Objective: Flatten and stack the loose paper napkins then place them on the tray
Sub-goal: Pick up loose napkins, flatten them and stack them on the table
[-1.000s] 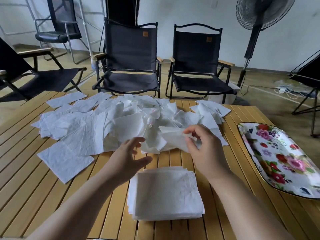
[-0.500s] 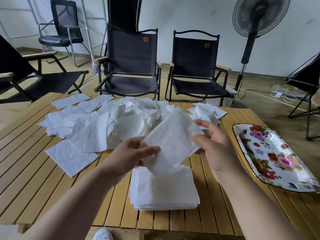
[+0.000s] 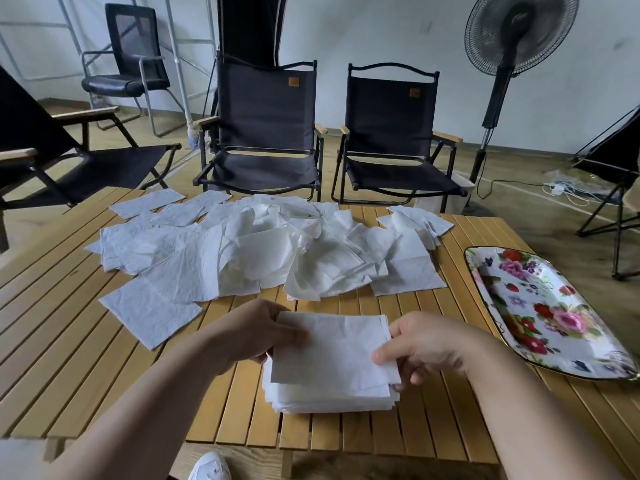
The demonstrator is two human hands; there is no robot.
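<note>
Above the stack (image 3: 329, 401), left fingers (image 3: 292, 336) and right fingers (image 3: 382, 353) pinch one napkin (image 3: 332, 348); tray (image 3: 540, 306) nearby.

Stack (image 3: 332, 400) of napkins sat near front edge of slatted wooden table (image 3: 86, 358). Single napkin (image 3: 332, 348) was held flat over stack. Left hand (image 3: 256, 336) pinched its left edge; right hand (image 3: 426, 344) pinched its right edge, thumb on top. Pile of loose napkins (image 3: 263, 251) sprawled behind stack, some crumpled. Flowered tray (image 3: 540, 313) lay right of stack, well apart. Black folding chairs (image 3: 266, 133) stood farther behind stack, fan (image 3: 519, 32) behind and right. White shoe (image 3: 209, 467) showed on floor, in front of stack and to its left.
</note>
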